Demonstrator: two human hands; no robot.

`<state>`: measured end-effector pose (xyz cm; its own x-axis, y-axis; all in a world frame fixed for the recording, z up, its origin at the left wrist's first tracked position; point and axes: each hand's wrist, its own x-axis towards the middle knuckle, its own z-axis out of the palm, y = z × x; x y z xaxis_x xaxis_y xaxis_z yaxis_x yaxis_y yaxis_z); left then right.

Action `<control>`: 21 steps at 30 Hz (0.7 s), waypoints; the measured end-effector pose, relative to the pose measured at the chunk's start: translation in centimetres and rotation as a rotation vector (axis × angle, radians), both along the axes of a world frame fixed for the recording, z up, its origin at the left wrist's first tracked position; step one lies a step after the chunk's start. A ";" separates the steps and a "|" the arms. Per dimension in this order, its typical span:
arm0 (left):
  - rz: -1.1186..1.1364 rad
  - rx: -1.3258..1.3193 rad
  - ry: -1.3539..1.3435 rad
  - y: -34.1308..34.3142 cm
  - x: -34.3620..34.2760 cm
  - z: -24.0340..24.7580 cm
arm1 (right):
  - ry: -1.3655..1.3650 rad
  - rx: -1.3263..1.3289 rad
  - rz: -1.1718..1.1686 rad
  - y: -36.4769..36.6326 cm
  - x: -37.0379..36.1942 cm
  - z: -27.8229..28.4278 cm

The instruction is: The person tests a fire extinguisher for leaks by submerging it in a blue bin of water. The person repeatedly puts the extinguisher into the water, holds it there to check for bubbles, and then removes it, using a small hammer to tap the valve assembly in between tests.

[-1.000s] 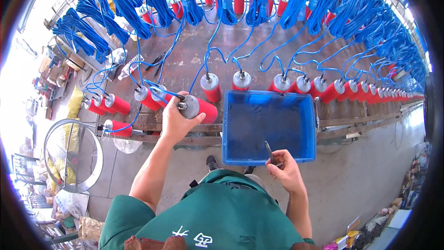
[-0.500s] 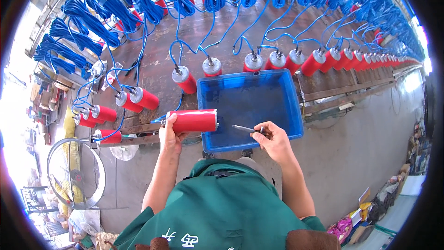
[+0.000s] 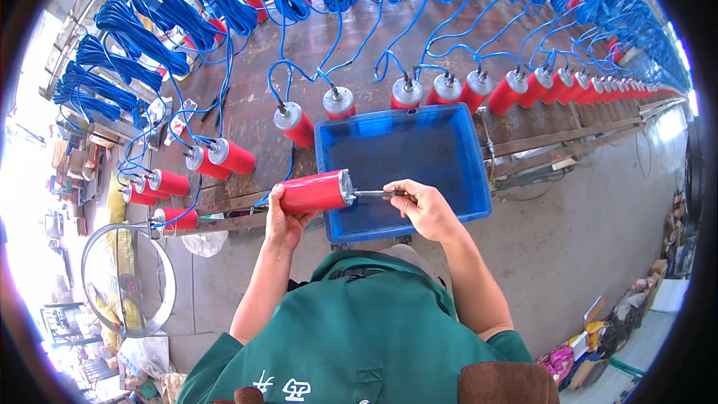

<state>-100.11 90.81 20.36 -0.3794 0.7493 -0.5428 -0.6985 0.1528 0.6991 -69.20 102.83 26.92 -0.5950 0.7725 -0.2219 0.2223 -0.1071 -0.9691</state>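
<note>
My left hand (image 3: 283, 218) grips a red cylinder (image 3: 314, 192) with a silver end cap, held level over the front left corner of a blue plastic tray (image 3: 456, 151). In my right hand (image 3: 420, 206) is a thin dark metal tool (image 3: 372, 194), its tip touching the cylinder's silver end. A blue cable runs from the cylinder's left side down toward the bench. The tray looks empty inside.
A long wooden bench (image 3: 329, 45) carries a row of similar red cylinders (image 3: 449, 88), each wired with blue cables (image 3: 164, 7) bundled at the back. More cylinders (image 3: 224, 155) lie at the left. A round fan guard (image 3: 123, 284) stands on the concrete floor (image 3: 583, 232) at lower left.
My left hand lifted the red cylinder off the bench row and brought it over the tray. My right hand moved the tool from the tray's edge up to the cylinder's end.
</note>
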 end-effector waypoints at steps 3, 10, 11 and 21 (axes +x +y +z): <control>0.003 -0.005 0.014 0.1 0.1 0.1 | -0.009 -0.011 0.048 0.1 0.1 -0.1; -0.008 0.003 -0.006 0.2 -0.1 -0.1 | -0.021 0.012 0.092 0.2 0.0 0.3; -0.003 0.001 -0.006 0.2 0.0 -0.1 | -0.022 0.012 0.090 0.3 0.1 0.2; -0.004 0.016 0.004 0.1 -0.1 -0.1 | 0.063 -0.140 -0.025 0.9 0.5 -0.6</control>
